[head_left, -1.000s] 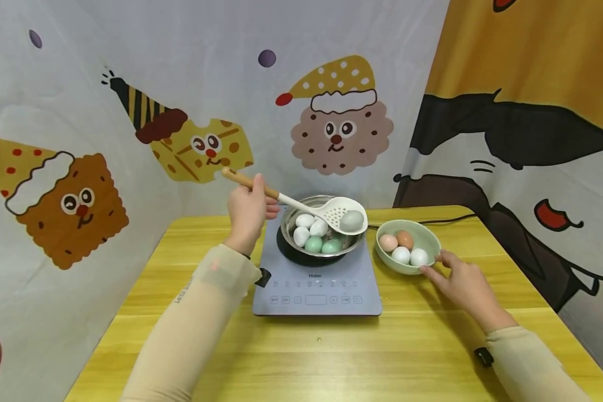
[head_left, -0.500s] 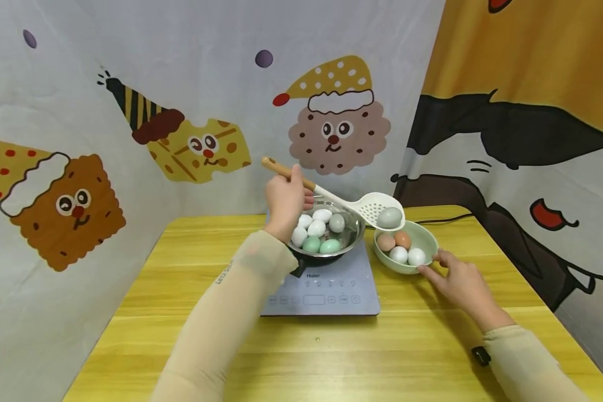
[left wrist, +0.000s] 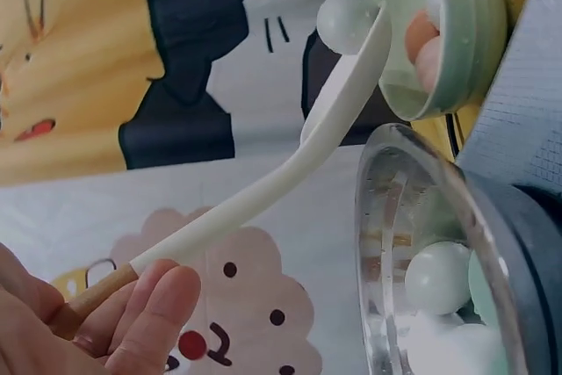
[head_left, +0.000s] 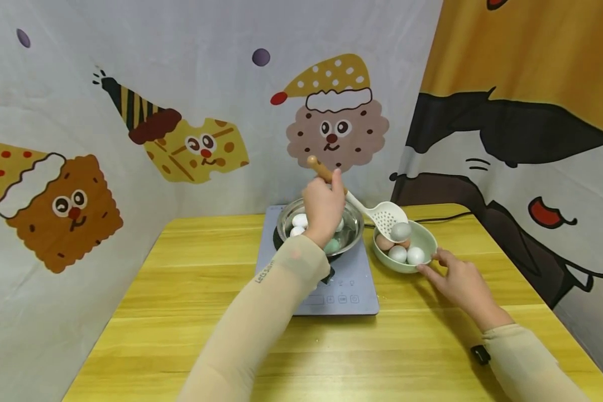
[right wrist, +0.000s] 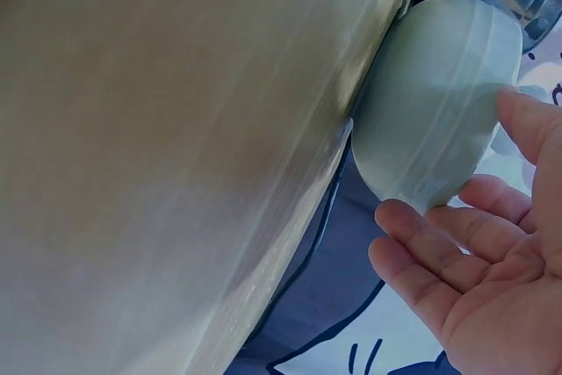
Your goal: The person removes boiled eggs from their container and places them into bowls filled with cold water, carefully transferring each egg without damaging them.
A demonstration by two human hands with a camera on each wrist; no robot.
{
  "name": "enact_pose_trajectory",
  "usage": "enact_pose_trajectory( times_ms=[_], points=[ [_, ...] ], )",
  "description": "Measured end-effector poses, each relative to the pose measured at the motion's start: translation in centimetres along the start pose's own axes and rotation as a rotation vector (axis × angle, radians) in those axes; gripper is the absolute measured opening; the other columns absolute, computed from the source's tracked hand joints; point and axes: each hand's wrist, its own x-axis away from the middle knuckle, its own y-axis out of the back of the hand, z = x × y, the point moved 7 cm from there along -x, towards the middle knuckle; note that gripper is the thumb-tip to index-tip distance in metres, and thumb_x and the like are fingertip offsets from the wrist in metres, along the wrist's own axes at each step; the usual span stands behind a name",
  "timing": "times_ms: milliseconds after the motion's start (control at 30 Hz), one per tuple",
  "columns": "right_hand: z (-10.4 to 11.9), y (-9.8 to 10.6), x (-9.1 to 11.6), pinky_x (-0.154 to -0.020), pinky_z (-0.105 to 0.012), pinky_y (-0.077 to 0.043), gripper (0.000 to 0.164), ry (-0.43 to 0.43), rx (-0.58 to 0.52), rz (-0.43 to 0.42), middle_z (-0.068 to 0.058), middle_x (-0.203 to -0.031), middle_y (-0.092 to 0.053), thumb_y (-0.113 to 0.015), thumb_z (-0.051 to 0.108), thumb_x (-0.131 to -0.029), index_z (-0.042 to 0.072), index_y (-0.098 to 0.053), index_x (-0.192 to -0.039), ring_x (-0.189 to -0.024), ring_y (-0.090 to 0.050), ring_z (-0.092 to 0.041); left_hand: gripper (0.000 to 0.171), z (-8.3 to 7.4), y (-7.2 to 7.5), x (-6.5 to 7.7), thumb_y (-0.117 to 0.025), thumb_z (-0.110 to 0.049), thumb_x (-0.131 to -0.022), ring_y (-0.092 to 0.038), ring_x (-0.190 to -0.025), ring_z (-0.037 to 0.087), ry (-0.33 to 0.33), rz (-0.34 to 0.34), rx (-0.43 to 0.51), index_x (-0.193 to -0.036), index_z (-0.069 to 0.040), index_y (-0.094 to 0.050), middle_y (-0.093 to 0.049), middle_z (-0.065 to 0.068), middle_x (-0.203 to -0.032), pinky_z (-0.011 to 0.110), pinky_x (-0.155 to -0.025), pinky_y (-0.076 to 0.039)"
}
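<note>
My left hand (head_left: pixel 324 207) grips the wooden handle of a white slotted spoon (head_left: pixel 384 214), which slopes down to the right. A pale grey-green egg (left wrist: pixel 346 22) rides in the spoon's head, tipped over the light green bowl (head_left: pixel 429 239). Inside that bowl lie two brown eggs and two white eggs (head_left: pixel 415 255). My right hand (head_left: pixel 457 282) holds the bowl's right side, thumb at the front and fingers round the wall. A steel pan (head_left: pixel 354 234) with white and green eggs stands left of the bowl, partly hidden by my left hand.
Under the pan is a grey induction cooker (head_left: pixel 349 304) with a button panel at the front. A black cord (head_left: pixel 444 218) runs along the back of the wooden table (head_left: pixel 382 357). A curtain with cartoon prints (head_left: pixel 211 50) hangs right behind the table.
My left hand has carried the slotted spoon and its egg rightward from above the pan to the bowl, and the spoon's head has dipped. My right hand has stayed on the bowl.
</note>
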Motion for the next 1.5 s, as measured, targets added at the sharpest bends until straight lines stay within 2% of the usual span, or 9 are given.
enact_pose_trajectory(
  times_ms=[100, 400, 567, 767, 1000, 1133, 1233, 1333, 1500],
  points=[
    [0.0, 0.0, 0.0, -0.079, -0.066, -0.052, 0.062, -0.007, -0.001, 0.010, -0.035, -0.135, -0.053, -0.063, 0.056, -0.092, 0.002, -0.062, -0.122, -0.105, -0.062, -0.055, 0.040, -0.8, -0.3, 0.5, -0.048, -0.041, -0.103, -0.056, -0.058, 0.017, -0.096, -0.029, -0.094, -0.079, -0.012, -0.062, -0.061, 0.002, -0.066, 0.031, -0.054, -0.047],
    [0.2, 0.0, 0.0, -0.080, -0.066, -0.052, 0.064, -0.015, 0.010, 0.028, -0.035, -0.134, -0.053, -0.062, 0.057, -0.092, 0.001, -0.062, -0.123, -0.104, -0.062, -0.055, 0.039, -2.3, -0.7, 1.8, -0.046, -0.044, -0.104, -0.063, -0.058, 0.019, -0.238, -0.029, -0.196, -0.090, -0.010, -0.061, -0.064, 0.004, -0.064, 0.033, -0.049, -0.048],
    [0.2, -0.1, 0.0, -0.081, -0.067, -0.051, 0.064, -0.015, 0.006, 0.033, -0.035, -0.136, -0.052, -0.062, 0.056, -0.093, 0.000, -0.061, -0.124, -0.106, -0.061, -0.055, 0.039, -2.8, 0.8, 2.0, -0.047, -0.045, -0.103, -0.058, -0.051, 0.012, -0.288, -0.017, -0.115, -0.091, -0.010, -0.061, -0.064, 0.002, -0.063, 0.024, -0.042, -0.042],
    [0.2, -0.2, 0.1, -0.083, -0.067, -0.051, 0.064, -0.016, -0.001, 0.037, -0.035, -0.136, -0.052, -0.062, 0.056, -0.093, 0.000, -0.061, -0.124, -0.107, -0.060, -0.056, 0.040, -2.5, 5.3, 1.3, -0.049, -0.049, -0.102, -0.063, -0.059, 0.007, -0.284, 0.015, -0.001, -0.099, -0.012, -0.064, -0.074, 0.001, -0.079, 0.022, -0.048, -0.049],
    [0.2, -0.3, 0.1, -0.084, -0.067, -0.050, 0.065, -0.020, -0.001, 0.041, -0.035, -0.137, -0.051, -0.061, 0.057, -0.093, 0.000, -0.061, -0.123, -0.107, -0.060, -0.056, 0.047, 0.2, 12.7, 0.5, -0.050, -0.052, -0.099, -0.072, -0.072, 0.024, -0.146, 0.053, 0.147, -0.112, -0.009, -0.063, -0.075, 0.011, -0.093, 0.030, -0.059, -0.061],
    [0.2, 0.0, 0.2, -0.083, -0.067, -0.050, 0.064, -0.016, 0.000, 0.027, -0.036, -0.137, -0.051, -0.062, 0.055, -0.093, -0.001, -0.060, -0.123, -0.106, -0.060, -0.056, 0.048, 1.4, 15.6, 0.7, -0.051, -0.053, -0.098, -0.071, -0.072, 0.022, -0.157, 0.033, 0.141, -0.112, -0.008, -0.063, -0.074, 0.012, -0.092, 0.034, -0.064, -0.062],
    [0.2, 0.2, 0.2, -0.082, -0.067, -0.050, 0.065, -0.018, 0.003, 0.024, -0.036, -0.137, -0.050, -0.062, 0.055, -0.093, -0.002, -0.060, -0.123, -0.106, -0.060, -0.057, 0.048, 1.7, 16.2, 1.2, -0.052, -0.052, -0.098, -0.071, -0.073, 0.023, -0.209, 0.037, 0.106, -0.111, -0.008, -0.063, -0.073, 0.012, -0.090, 0.032, -0.066, -0.062],
    [0.2, 0.3, 0.2, -0.083, -0.067, -0.050, 0.065, -0.019, 0.008, 0.026, -0.036, -0.135, -0.052, -0.061, 0.056, -0.093, -0.001, -0.060, -0.123, -0.106, -0.060, -0.056, 0.042, 1.6, 15.9, 1.9, -0.053, -0.049, -0.099, -0.069, -0.071, 0.019, -0.293, 0.037, 0.033, -0.107, -0.009, -0.065, -0.073, 0.008, -0.085, 0.025, -0.062, -0.060],
    [0.4, 0.0, 0.0, -0.083, -0.067, -0.050, 0.066, -0.007, 0.012, 0.037, -0.037, -0.131, -0.055, -0.061, 0.057, -0.093, -0.001, -0.060, -0.124, -0.105, -0.061, -0.056, 0.022, 0.1, 15.1, 3.5, -0.062, -0.029, -0.099, -0.056, -0.055, 0.010, -0.530, 0.028, -0.119, -0.104, -0.009, -0.067, -0.072, 0.003, -0.080, 0.022, -0.049, -0.046]
  ],
)
